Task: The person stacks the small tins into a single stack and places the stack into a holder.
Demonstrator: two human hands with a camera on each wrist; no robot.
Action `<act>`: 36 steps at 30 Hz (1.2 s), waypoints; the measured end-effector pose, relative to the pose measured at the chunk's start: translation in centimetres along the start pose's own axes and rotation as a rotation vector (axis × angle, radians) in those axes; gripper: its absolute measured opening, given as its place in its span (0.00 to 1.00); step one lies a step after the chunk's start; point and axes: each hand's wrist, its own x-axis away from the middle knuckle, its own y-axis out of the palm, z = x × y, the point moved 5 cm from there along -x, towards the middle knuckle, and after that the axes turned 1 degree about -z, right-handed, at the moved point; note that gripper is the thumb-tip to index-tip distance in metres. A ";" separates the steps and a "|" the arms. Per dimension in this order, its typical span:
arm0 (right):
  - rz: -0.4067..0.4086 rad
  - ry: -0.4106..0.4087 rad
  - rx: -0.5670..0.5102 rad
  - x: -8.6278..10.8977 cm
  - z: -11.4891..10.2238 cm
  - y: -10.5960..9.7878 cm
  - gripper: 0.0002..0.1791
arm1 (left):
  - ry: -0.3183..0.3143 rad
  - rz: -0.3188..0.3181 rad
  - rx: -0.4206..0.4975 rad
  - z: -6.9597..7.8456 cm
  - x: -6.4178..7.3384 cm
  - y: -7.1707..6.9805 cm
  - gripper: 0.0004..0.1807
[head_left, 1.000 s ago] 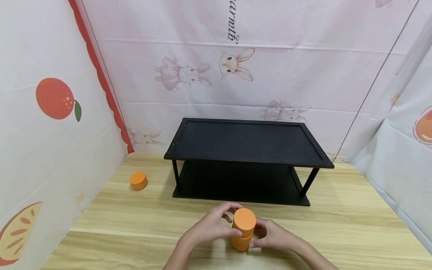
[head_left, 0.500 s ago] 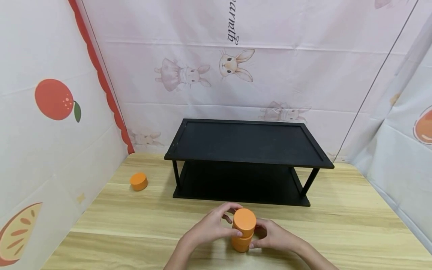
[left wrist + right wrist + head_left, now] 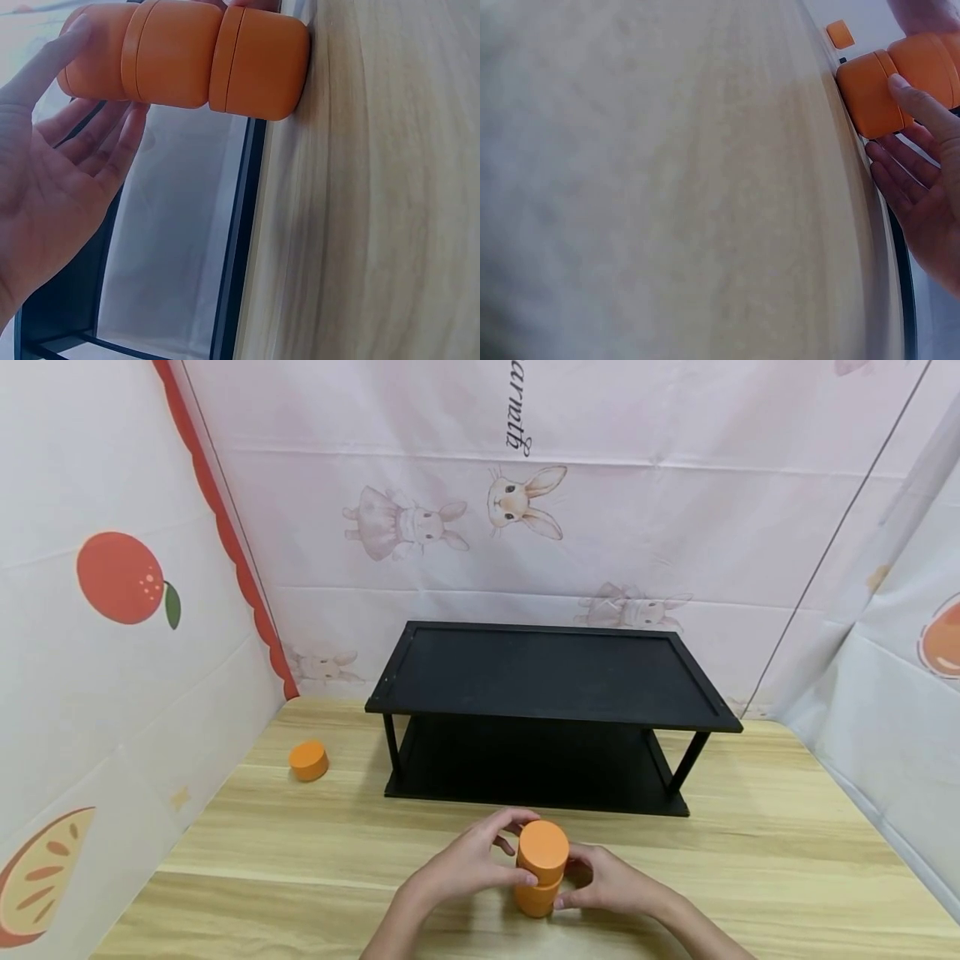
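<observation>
An upright orange stack point(image 3: 543, 870) is held between the hands. Its top jar point(image 3: 103, 60) is gripped by the left hand point(image 3: 474, 862), with the thumb laid on the near side and the fingers reaching round the far side. The bottom jar point(image 3: 271, 66) is pinched by the right hand point(image 3: 613, 885), whose thumb lies near that jar's upper seam. The middle jar point(image 3: 178, 54) is sandwiched between the two, and the whole is borne by the worktop point(image 3: 787, 860), in front of the black rack point(image 3: 547, 677) and apart from it.

The step in hand is judged to be steadying. A slight offset appears at the lowest joint, so the upper jars are best squared over a lightly pinned base, with side pressure matched and the fingers eased away evenly.

The middle and bottom jars are each crossed by a seam, by which a lid is suggested; any contents are hidden. A separate orange piece point(image 3: 308, 761) is seen left of the rack, well apart from the hands; whether it is hollow cannot be told.
</observation>
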 end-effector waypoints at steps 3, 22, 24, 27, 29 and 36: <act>-0.004 0.009 -0.015 0.0 0.0 0.0 0.27 | 0.003 -0.007 0.005 -0.2 0.0 0.0 0.31; 0.005 0.031 -0.013 0.0 0.1 0.0 0.28 | -0.084 0.026 -0.006 -0.9 2.0 -2.2 0.28; 0.006 0.033 -0.008 0.0 0.1 0.0 0.27 | -0.091 0.046 -0.010 -1.1 2.3 -2.7 0.25; 0.007 0.038 -0.003 0.0 0.0 0.0 0.27 | -0.090 0.076 -0.014 -1.3 2.8 -3.7 0.22; 0.005 0.036 0.001 0.0 0.0 0.0 0.27 | -0.087 0.098 -0.032 -1.3 3.1 -4.3 0.20; 0.007 0.021 0.016 0.0 -0.1 0.0 0.27 | -0.090 0.208 -0.067 -0.7 4.3 -7.0 0.18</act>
